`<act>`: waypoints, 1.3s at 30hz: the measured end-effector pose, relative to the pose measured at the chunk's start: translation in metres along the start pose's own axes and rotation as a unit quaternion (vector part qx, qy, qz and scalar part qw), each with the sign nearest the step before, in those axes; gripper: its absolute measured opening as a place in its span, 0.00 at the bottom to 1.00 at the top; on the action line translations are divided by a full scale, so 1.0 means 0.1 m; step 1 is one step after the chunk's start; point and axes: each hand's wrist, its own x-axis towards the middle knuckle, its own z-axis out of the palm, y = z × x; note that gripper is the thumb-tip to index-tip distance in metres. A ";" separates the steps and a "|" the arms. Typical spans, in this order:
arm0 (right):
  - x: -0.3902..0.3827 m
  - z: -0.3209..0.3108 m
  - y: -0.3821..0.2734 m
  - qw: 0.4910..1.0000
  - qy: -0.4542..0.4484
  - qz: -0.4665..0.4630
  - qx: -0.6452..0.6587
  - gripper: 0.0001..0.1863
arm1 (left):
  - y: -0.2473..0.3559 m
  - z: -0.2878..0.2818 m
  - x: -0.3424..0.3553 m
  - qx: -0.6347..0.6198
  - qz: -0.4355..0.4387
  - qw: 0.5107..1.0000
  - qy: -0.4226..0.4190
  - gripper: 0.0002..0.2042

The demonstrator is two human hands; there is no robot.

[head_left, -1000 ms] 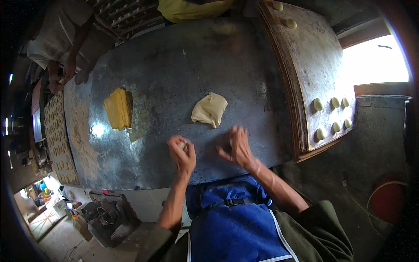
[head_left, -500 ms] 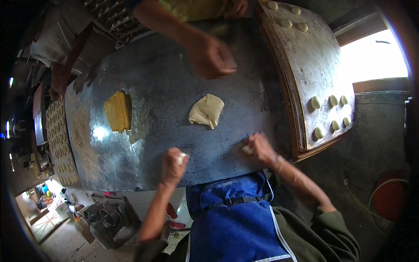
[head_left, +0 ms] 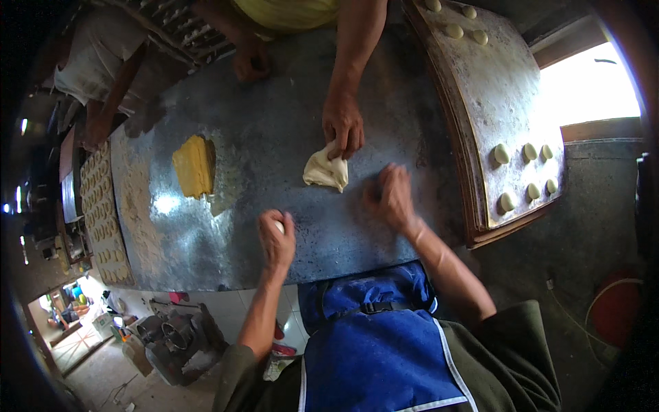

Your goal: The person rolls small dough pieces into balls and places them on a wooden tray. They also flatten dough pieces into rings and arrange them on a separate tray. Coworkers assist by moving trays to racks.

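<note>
My left hand (head_left: pixel 277 240) is closed in a fist just above the dark table (head_left: pixel 254 137), and a bit of pale dough (head_left: pixel 279 226) shows between thumb and fingers. My right hand (head_left: pixel 394 199) rests low over the table with its fingers curled down and slightly blurred. Whatever lies under that palm is hidden. Between and beyond my hands is a larger lump of pale dough (head_left: pixel 325 170). A co-worker's hand (head_left: pixel 343 129) reaches from the far side and pinches its top edge.
Dough balls (head_left: pixel 502 154) sit on a stack of trays (head_left: pixel 480 103) at the right. A yellow folded slab (head_left: pixel 193 167) lies left on the table. A tray of many small pieces (head_left: pixel 103 206) stands at the far left, near another person (head_left: pixel 103 55). A machine (head_left: pixel 175 340) is on the floor.
The co-worker's arm has swung down and that hand now grips the dough lump, which has been folded smaller. Both my hands have moved a little farther from me.
</note>
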 end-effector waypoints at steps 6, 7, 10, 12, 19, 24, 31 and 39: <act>-0.59 -0.06 0.21 0.995 -0.054 0.050 0.065 0.21 | 0.13 -0.39 0.07 0.056 0.145 0.970 -0.187 0.20; -0.63 -0.09 0.23 0.986 -0.089 0.125 0.069 0.19 | 0.15 -0.48 0.11 0.044 0.133 0.962 -0.236 0.21; -0.61 -0.23 0.28 0.985 -0.120 0.089 0.085 0.19 | 0.13 -0.64 0.25 0.020 0.110 0.954 -0.278 0.22; -0.53 -0.31 0.23 0.976 -0.155 0.120 0.091 0.21 | 0.07 -0.65 0.30 -0.002 0.127 0.952 -0.278 0.20; -0.66 -0.51 0.08 0.937 -0.109 0.193 0.269 0.18 | 0.17 -0.44 0.04 -0.052 0.055 0.984 -0.159 0.14; -0.44 -0.46 0.19 0.992 -0.095 -0.055 0.066 0.18 | 0.39 -0.16 0.25 0.105 0.124 0.987 -0.014 0.21; 0.11 -0.14 -0.23 0.974 -0.129 0.089 0.166 0.20 | 0.44 0.27 0.37 -0.059 0.069 0.995 0.034 0.16; 0.02 -0.09 0.16 0.984 -0.091 0.070 0.134 0.27 | 0.32 0.13 0.29 -0.008 0.033 0.999 0.027 0.13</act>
